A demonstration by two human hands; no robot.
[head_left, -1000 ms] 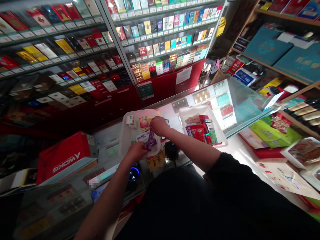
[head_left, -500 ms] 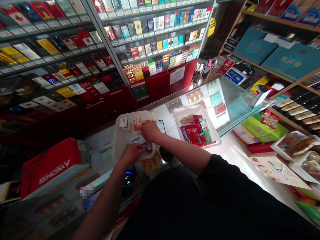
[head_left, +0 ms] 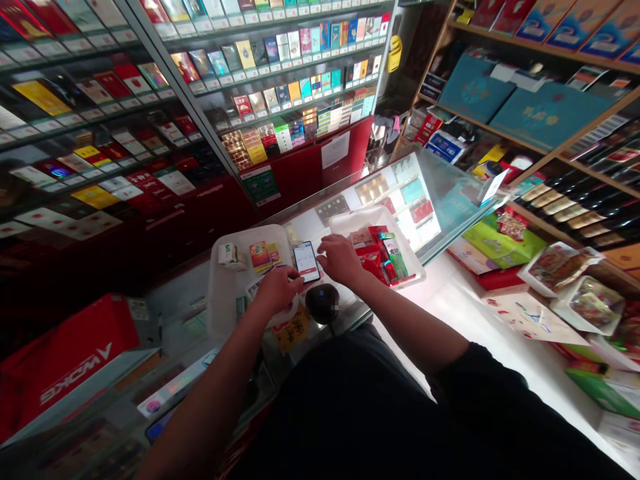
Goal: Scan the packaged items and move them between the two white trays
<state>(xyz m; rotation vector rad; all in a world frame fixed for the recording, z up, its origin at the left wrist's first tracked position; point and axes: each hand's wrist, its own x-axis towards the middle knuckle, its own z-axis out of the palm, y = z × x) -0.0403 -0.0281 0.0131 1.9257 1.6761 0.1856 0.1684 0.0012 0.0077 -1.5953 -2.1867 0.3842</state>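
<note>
A phone (head_left: 304, 257) with a lit white screen lies on the glass counter between two white plastic trays. My left hand (head_left: 278, 291) is over the right side of the left tray (head_left: 219, 293), fingertips by the phone's lower left corner; its fingers are loosely bent, with nothing visible in them. On the phone's right side, my right hand (head_left: 341, 259) is open, fingers apart and curved. The left tray holds a small white-and-green box (head_left: 229, 255), an orange packet (head_left: 259, 255) and other packets partly hidden by my left hand. Red and green snack packets (head_left: 395, 257) lie in the right tray (head_left: 417, 270).
A round black device (head_left: 323, 303) stands in front of the phone, beside a yellow handwritten card (head_left: 293, 331). A red box (head_left: 75, 363) lies to the left. Shelves of cigarette packs (head_left: 285, 50) rise behind; boxes and bottles (head_left: 575, 213) fill the right-hand shelves.
Both hands have moved away from the packets in the left tray toward the phone. The right hand has gone from over that tray to the phone's right side. The view has shifted right.
</note>
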